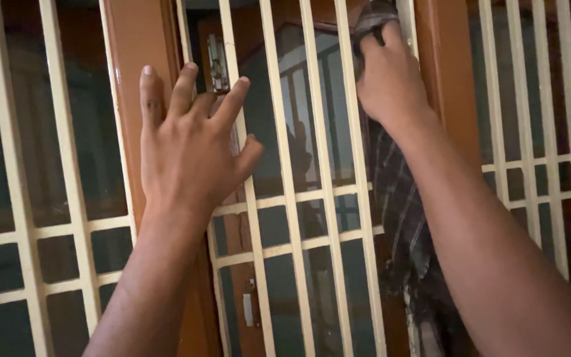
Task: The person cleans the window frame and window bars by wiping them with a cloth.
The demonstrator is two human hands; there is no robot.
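Note:
My left hand (190, 142) is spread flat, fingers apart, against the brown wooden window frame (127, 39) and a cream metal bar of the window grille (328, 132). It holds nothing. My right hand (388, 76) is raised at the top right of the middle grille panel and grips a dark checked cloth (404, 225). The cloth is bunched under the fingers against a bar and hangs down beneath my forearm to the bottom of the view.
Cream vertical and horizontal bars cover dark glass panes on the left (54, 165) and right (543, 132). A metal latch (218, 63) sits behind the bars near my left fingertips. A second brown frame post (447, 73) stands right of my right hand.

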